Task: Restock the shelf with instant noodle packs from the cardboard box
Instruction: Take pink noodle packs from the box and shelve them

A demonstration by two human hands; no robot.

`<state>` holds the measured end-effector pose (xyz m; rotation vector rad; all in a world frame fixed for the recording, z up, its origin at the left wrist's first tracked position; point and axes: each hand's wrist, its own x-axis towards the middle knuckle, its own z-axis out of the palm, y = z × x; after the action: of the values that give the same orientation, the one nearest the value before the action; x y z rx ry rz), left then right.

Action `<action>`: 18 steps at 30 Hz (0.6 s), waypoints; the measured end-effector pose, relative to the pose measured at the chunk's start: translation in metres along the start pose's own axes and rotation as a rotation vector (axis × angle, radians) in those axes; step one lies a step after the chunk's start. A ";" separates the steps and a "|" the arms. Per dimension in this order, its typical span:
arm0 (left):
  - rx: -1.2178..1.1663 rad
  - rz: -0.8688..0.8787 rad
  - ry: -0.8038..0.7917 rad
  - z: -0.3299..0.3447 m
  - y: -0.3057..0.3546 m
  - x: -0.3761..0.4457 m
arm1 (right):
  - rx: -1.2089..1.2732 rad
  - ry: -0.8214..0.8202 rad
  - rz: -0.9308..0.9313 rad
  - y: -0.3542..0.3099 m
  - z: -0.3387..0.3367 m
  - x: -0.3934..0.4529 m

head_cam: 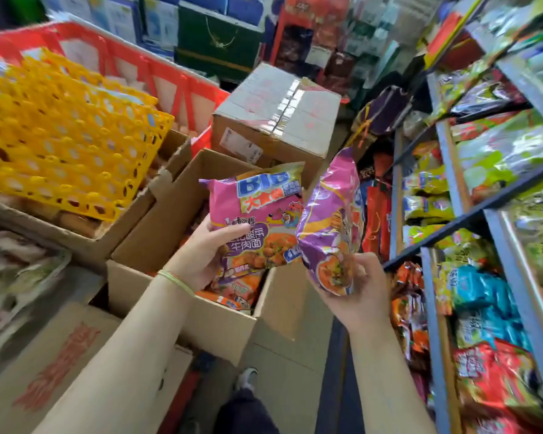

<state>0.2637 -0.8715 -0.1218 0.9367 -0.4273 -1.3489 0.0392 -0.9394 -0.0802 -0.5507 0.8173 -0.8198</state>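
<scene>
My left hand (201, 252) grips a pink and purple instant noodle pack (257, 214) by its left edge, above the open cardboard box (182, 311). More packs (232, 292) lie inside that box. My right hand (355, 292) holds a second pink and purple noodle pack (329, 220) by its lower end, tilted upright, between the box and the shelf (436, 308). The blue metal shelf on the right carries rows of green, blue and red packs.
A sealed taped carton (276, 117) stands behind the open box. Yellow egg trays (60, 133) and a red crate (157, 73) fill the left. A printed carton (60, 364) sits at the lower left. My shoe (246, 379) stands on the narrow floor strip by the shelf.
</scene>
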 end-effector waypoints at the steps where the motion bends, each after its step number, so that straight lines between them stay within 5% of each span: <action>1: 0.027 -0.001 -0.065 0.011 -0.006 -0.007 | 0.034 0.003 -0.025 0.000 -0.012 -0.021; 7: 0.117 -0.144 -0.215 0.099 -0.052 -0.057 | -0.096 0.075 -0.181 -0.016 -0.081 -0.127; 12: 0.226 -0.188 -0.343 0.187 -0.093 -0.134 | -0.333 0.425 -0.432 -0.019 -0.123 -0.233; 18: 0.291 -0.378 -0.546 0.268 -0.147 -0.269 | -0.318 0.598 -0.638 -0.005 -0.180 -0.393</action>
<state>-0.0872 -0.6953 -0.0124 0.9039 -0.9146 -1.9332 -0.2718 -0.6459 -0.0177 -0.8895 1.3635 -1.4934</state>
